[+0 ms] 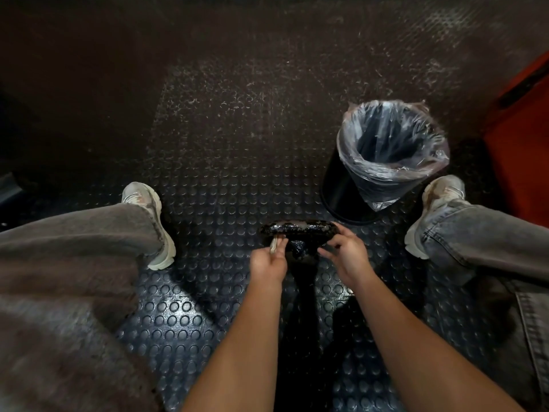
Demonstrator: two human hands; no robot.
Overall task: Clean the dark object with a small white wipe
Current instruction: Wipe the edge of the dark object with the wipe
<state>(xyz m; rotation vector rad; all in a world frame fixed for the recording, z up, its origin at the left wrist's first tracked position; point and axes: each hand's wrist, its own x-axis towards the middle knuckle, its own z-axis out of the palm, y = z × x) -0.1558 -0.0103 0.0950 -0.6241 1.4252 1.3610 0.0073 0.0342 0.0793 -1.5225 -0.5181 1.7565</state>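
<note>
A dark, glossy, flattish object (pixel 300 230) with pale smears on its upper face is held up in front of me above the studded floor. My right hand (pixel 344 257) grips its right end with curled fingers and thumb. My left hand (pixel 269 260) pinches a small white wipe (pixel 274 244) and presses it against the object's lower left edge. Most of the wipe is hidden between my fingers.
A black bin (pixel 341 188) lined with a clear plastic bag (pixel 392 144) stands on the floor just beyond my right hand. My legs in grey jeans and pale shoes (pixel 148 221) spread to either side. A red surface (pixel 523 150) sits at the right edge.
</note>
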